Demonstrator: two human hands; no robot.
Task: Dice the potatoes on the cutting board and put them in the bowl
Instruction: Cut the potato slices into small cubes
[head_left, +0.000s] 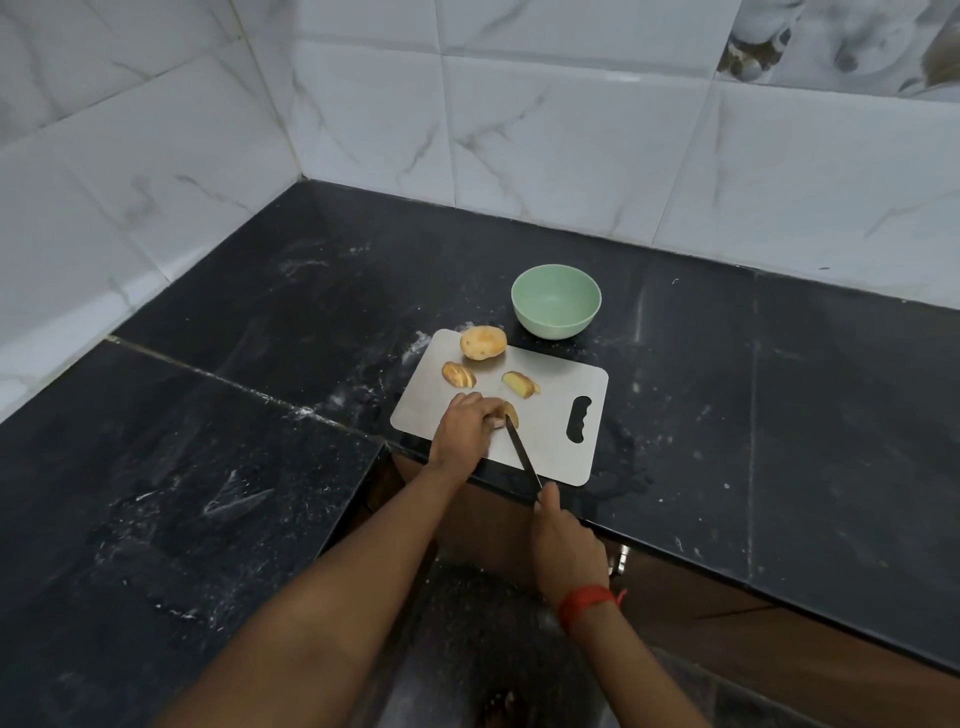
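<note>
Cutting a potato piece on the steel board

The left hand (464, 427) curls its fingers over a potato wedge (510, 412) on the cutting board (553, 441). The right hand (563, 540) grips the knife (522, 453), blade against that wedge. A whole potato (483, 342) and two cut pieces (458, 374) (520, 384) lie farther back on the board, and the green bowl (556, 301) stands just behind it.

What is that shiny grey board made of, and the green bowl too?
The cutting board looks like brushed stainless steel: thin, flat and silver-grey with a dull sheen, though grey plastic is possible. The bowl looks like matte plastic: an even pale green with a soft shine and no glassy glare. Ceramic cannot be ruled out.
</note>
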